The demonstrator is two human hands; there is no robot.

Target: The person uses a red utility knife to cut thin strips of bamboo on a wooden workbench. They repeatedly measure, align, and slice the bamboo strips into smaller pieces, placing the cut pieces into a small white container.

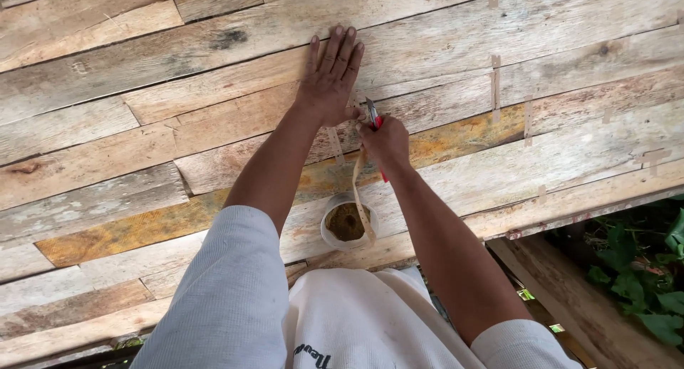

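My left hand [330, 73] lies flat with fingers together on the weathered wooden plank wall [142, 127], pressing down the top end of a thin pale strip [358, 191]. The strip hangs down from under that hand toward my body. My right hand [385, 142] sits just below and to the right, gripping a red-handled tool [373, 116] whose metal tip points at the strip near my left thumb. Directly under the hands stands a small white container [345, 222] holding a brown substance.
Several short pale strips [494, 84] are stuck across the plank seams to the right. Green plants [634, 269] and loose boards lie at the lower right, beyond the planks' edge. My white shirt fills the bottom of the view.
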